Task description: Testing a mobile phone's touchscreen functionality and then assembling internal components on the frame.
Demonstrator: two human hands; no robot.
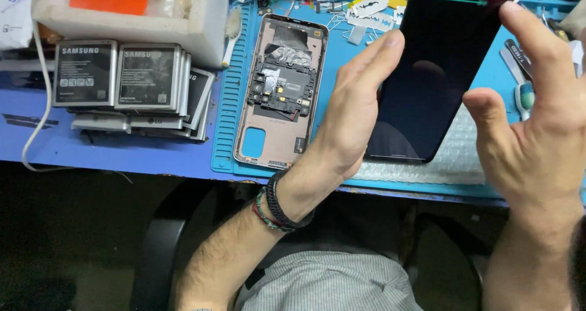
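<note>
Between the hands: black phone screen panel, tilted above the counter, long axis running away from the person.
Left hand: fingers straight and together, flat against the panel's left long edge.
Right hand: fingers spread, loosely curved beside the right edge; contact unclear.
Left of the panel: opened phone body on blue repair mat.
Far left: stacked phone batteries.

Bare blue bench lies open before the battery stack; the opened phone frame crowds the mat.
</note>
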